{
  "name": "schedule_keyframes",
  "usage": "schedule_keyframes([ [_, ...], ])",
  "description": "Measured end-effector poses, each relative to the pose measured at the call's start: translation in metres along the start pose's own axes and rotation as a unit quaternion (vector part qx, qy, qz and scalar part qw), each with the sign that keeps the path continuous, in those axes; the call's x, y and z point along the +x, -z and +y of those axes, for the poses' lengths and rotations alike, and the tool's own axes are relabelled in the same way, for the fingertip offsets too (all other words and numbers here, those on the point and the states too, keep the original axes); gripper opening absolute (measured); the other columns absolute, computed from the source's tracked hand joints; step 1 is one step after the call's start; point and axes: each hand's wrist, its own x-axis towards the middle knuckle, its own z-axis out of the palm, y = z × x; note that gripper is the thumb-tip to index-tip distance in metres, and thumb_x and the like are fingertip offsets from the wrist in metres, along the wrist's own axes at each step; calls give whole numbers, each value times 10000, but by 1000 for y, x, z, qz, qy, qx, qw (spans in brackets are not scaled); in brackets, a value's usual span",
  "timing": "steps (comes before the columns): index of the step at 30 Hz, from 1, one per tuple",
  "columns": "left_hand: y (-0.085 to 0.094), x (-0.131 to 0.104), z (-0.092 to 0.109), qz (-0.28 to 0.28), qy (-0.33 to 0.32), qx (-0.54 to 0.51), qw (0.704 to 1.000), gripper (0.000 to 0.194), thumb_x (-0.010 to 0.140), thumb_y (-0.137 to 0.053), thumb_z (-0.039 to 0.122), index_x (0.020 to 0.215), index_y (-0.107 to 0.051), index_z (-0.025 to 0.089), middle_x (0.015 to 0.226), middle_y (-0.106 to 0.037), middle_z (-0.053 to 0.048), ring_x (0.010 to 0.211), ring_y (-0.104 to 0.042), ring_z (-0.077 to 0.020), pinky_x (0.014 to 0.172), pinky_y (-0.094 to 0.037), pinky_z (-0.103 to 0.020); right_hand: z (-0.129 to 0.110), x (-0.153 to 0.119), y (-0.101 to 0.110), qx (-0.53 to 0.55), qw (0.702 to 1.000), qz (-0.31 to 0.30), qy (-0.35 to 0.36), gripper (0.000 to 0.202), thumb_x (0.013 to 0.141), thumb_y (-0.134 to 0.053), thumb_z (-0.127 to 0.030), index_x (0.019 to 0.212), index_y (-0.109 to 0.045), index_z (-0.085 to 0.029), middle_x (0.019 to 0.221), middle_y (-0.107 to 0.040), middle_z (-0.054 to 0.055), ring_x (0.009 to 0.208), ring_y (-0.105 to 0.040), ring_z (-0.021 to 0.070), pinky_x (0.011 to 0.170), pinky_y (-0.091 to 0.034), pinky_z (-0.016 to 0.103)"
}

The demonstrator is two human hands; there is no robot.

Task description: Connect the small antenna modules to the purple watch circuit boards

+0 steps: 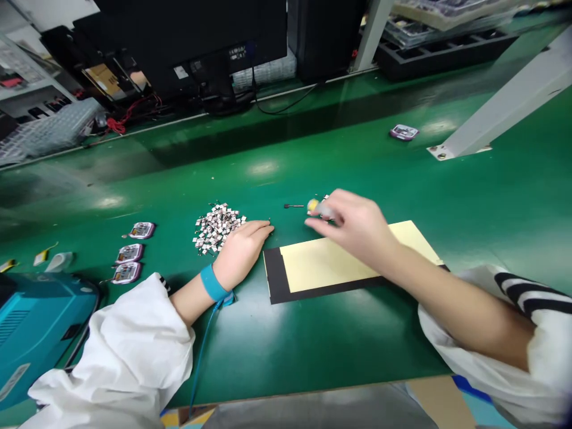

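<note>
My left hand (pixel 241 250), with a blue wrist strap (pixel 213 282), lies on the green bench. Its fingers are stretched out side by side, against the right edge of a pile of small white parts with dark leads (pixel 217 229). Tiny dark bits show at its fingertips, too small to name. My right hand (pixel 357 223) is closed in a pinch above a cream sheet on a black board (pixel 330 262). Between thumb and fingers is a blurred, translucent thing with a yellow round end (pixel 313 206). Left of it lies a thin dark-tipped pin-like piece (pixel 294 206).
Several small purple-edged circuit modules (pixel 129 253) lie at left, another module (pixel 404 132) far right. A teal machine (pixel 40 333) stands at the left edge. A monitor (pixel 192 47) and trays (pixel 447 47) stand behind. A white metal post (pixel 509 98) rises at right. A blue cord (pixel 201 357) hangs from the strap.
</note>
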Motion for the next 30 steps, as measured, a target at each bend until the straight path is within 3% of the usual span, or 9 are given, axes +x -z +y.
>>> schedule_keyframes([
  [3, -2, 0, -2, -7, 7, -7, 1000, 172, 833, -459, 132, 891, -621, 131, 924, -652, -69, 841, -613, -181, 755, -514, -302, -22, -13, -17, 41, 987, -137, 74, 128, 760, -644, -235, 842, -616, -140, 762, -556, 18, 626, -547, 123, 547, -392, 215],
  [5, -2, 1, -3, -6, 19, -15, 1000, 154, 827, -476, 139, 885, -618, 139, 888, -652, -52, 811, -610, -169, 731, -509, -288, -36, -19, -26, 0, 971, -230, 72, 241, 779, -626, -289, 972, -598, -147, 841, -555, 28, 623, -568, 133, 547, -417, 233],
  [7, -1, 3, -4, -5, 43, -37, 998, 139, 812, -499, 139, 889, -615, 142, 869, -645, -42, 793, -604, -160, 719, -501, -277, -45, -21, -30, -47, 962, -265, 52, 307, 802, -592, -326, 1040, -574, -131, 888, -543, 51, 643, -585, 163, 564, -440, 269],
  [11, 1, 5, -3, -21, 81, -77, 994, 114, 786, -535, 147, 857, -624, 140, 858, -620, -42, 798, -581, -161, 733, -483, -280, -51, -22, -29, -110, 955, -273, 35, 354, 814, -573, -233, 1126, -520, -74, 938, -520, 92, 631, -585, 194, 558, -460, 309],
  [16, -3, 4, -3, -29, 38, -40, 998, 169, 833, -465, 168, 890, -618, 124, 861, -599, -63, 799, -552, -174, 735, -471, -304, -54, -22, -29, -137, 947, -287, 36, 372, 740, -585, -26, 1106, -525, -58, 924, -524, 99, 668, -580, 198, 556, -462, 290],
  [20, -4, 4, -4, -24, 29, -51, 998, 184, 832, -457, 151, 917, -619, 135, 845, -587, -58, 772, -544, -162, 703, -468, -286, -56, -19, -30, -118, 952, -281, 18, 197, 807, -567, -139, 991, -574, -70, 896, -536, 104, 718, -582, 214, 600, -460, 300],
  [24, 0, 5, -2, 0, 51, -106, 993, 175, 812, -482, 118, 916, -619, 147, 848, -575, -36, 761, -550, -124, 684, -465, -230, -54, -16, -32, -83, 959, -270, -9, 209, 822, -570, -256, 931, -582, -78, 890, -554, 98, 723, -585, 206, 624, -446, 295],
  [28, 4, 5, 0, 55, 66, -146, 986, 169, 822, -491, 134, 935, -615, 156, 859, -558, -36, 812, -540, -121, 725, -455, -231, -48, -13, -32, -38, 965, -254, -47, 229, 777, -629, -289, 921, -576, -119, 866, -572, 50, 710, -582, 176, 604, -415, 263],
  [30, 5, 5, 0, 72, 83, -173, 979, 162, 818, -508, 147, 927, -624, 173, 853, -557, -30, 815, -535, -119, 735, -449, -236, -46, -10, -30, -19, 966, -249, -63, 147, 780, -620, -255, 859, -587, -135, 823, -578, 27, 680, -570, 152, 577, -388, 243],
])
